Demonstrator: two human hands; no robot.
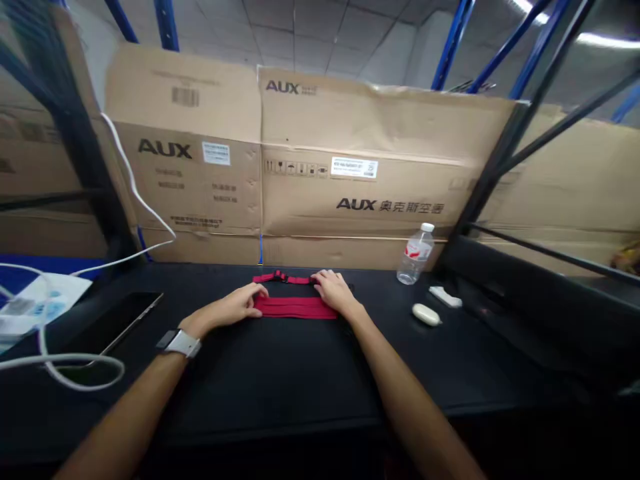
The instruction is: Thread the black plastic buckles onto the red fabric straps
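A wide red fabric band [297, 307] lies flat across the black table in front of me. Just behind it runs a thin red strap [296, 280] with a dark buckle [281, 276]. My left hand [239, 305], a watch [180, 343] on its wrist, has its fingers curled at the left ends of band and strap, the thumb on the band's edge. Over the right end lies my right hand [334, 291], fingers bent down onto the thin strap near a dark fitting. The palm hides part of the band's right end.
A plastic bottle [416, 256] stands at the back right, near a white oval object [426, 315] and a small white piece [445, 297]. On the left lie a dark tablet-like device [117, 327], a white cable [85, 360] and a printed packet [50, 303]. Cardboard [310, 120] walls the back.
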